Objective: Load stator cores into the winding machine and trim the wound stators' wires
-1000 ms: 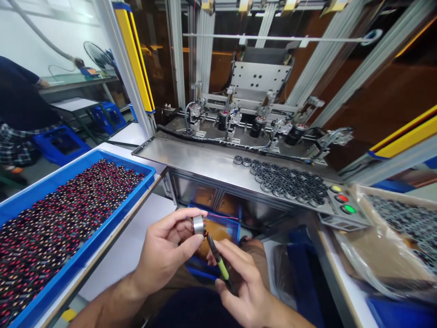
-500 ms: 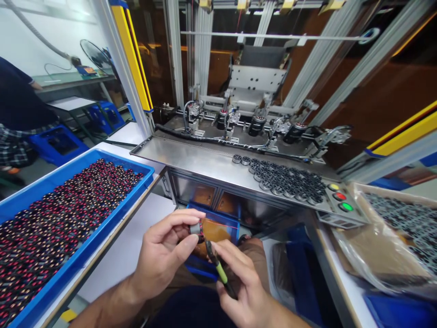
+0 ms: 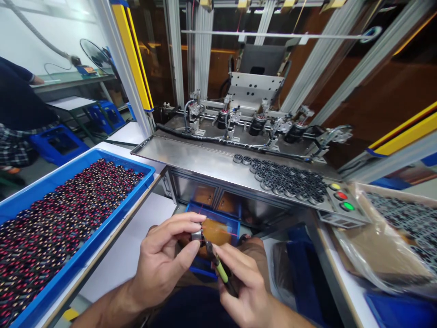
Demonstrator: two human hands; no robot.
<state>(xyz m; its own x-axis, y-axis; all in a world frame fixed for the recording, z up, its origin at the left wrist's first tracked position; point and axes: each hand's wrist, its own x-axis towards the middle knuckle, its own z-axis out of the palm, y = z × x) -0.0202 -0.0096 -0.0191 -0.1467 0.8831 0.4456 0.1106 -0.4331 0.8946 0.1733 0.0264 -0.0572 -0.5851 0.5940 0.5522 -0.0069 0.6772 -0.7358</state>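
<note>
My left hand [image 3: 164,262] pinches a small wound motor stator [image 3: 196,235] between thumb and fingers, its grey metal side showing and its dark wound end facing right. My right hand [image 3: 244,284] grips a pair of cutting pliers [image 3: 221,272] with green and black handles. The tips of the pliers are at the stator's wound end; whether they touch a wire cannot be made out. Both hands are above my lap, over a blue bin [image 3: 235,218] lower down.
A blue tray [image 3: 149,175] full of wound stators stands on the left. Ahead, a winding machine [image 3: 257,84] has a metal ledge [image 3: 184,157] bearing many black stator cores [image 3: 290,177]. Control buttons [image 3: 340,196] and a plastic-lined box of parts [image 3: 406,228] are on the right. A person [image 3: 23,95] stands far left.
The stator has turned slightly in my left fingers and sits a little lower. The pliers stay close against it. At far left, the co-worker's hand has shifted over the table.
</note>
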